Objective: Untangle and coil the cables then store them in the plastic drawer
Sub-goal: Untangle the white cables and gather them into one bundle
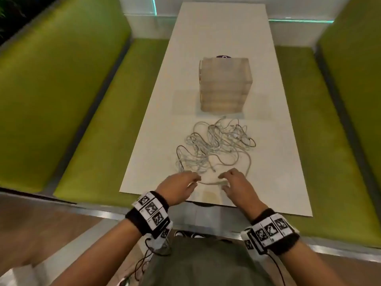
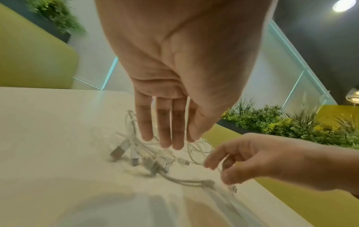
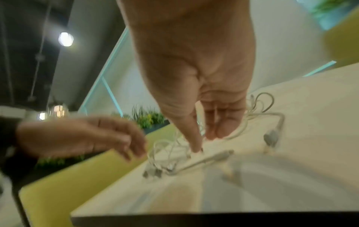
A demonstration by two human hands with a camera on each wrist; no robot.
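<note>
A tangle of white and grey cables (image 1: 216, 141) lies on the white table (image 1: 222, 34), just in front of a translucent plastic drawer unit (image 1: 225, 83) whose drawers are closed. Both hands are at the tangle's near edge. My left hand (image 1: 194, 180) hovers with straight fingers (image 2: 165, 138) over several plug ends (image 2: 136, 153), holding nothing. My right hand (image 1: 223, 182) curls its fingers and thumb (image 2: 219, 169) round a white cable strand (image 1: 210, 183) that loops towards the left hand. In the right wrist view its thumb tip (image 3: 196, 145) touches the table beside the strand (image 3: 233, 133).
Green upholstered benches run along the left (image 1: 61, 89) and right (image 1: 329, 141) of the table. A small dark object (image 1: 223, 56) peeks out behind the drawer unit. The table's near edge (image 1: 206, 203) is just under my wrists.
</note>
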